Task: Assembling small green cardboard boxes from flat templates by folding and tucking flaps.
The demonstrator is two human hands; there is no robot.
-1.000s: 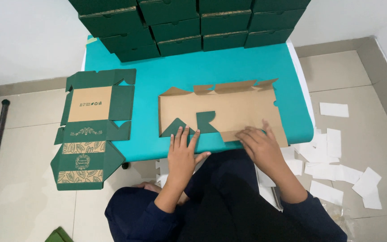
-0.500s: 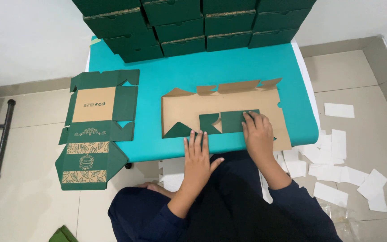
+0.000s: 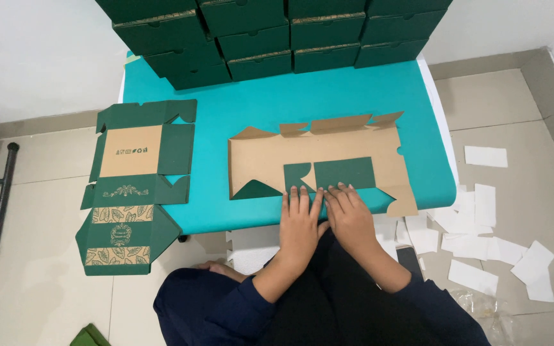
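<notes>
now both hands together, right hand (image 3: pixel 352 216) moved beside left hand (image 3: pixel 301 221), flap (image 3: pixel 344 173) folded

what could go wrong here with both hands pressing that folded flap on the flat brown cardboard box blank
1. Both hands, left hand and right hand, press only the near edge of the flat brown cardboard box blank; the folded green flap may spring back up or crease crookedly.
2. The blank's near right corner sits at the edge of the teal table, so it might slide off.
3. The stacked dark green boxes stand close behind.
</notes>
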